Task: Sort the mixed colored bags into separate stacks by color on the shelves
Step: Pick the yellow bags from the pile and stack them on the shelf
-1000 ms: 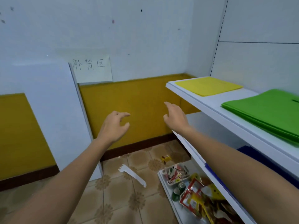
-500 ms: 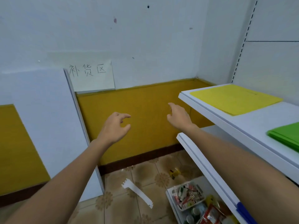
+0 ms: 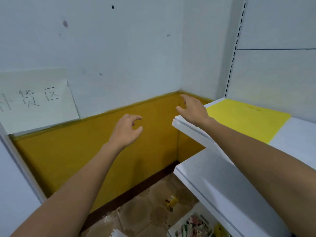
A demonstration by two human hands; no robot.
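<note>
Now both empty: left hand [image 3: 125, 130] mid-frame, fingers curled loosely; right hand [image 3: 193, 109] spread above yellow bag [image 3: 248, 119], right side.

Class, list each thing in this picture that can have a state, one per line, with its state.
left hand: empty, fingers loosely curled, in the air.
right hand: empty, fingers spread, above the upper shelf's corner.
yellow bag: lying flat on the upper shelf.
lower shelf: bare where it shows.
paper sign: stuck on the wall, one corner lifting.
</note>
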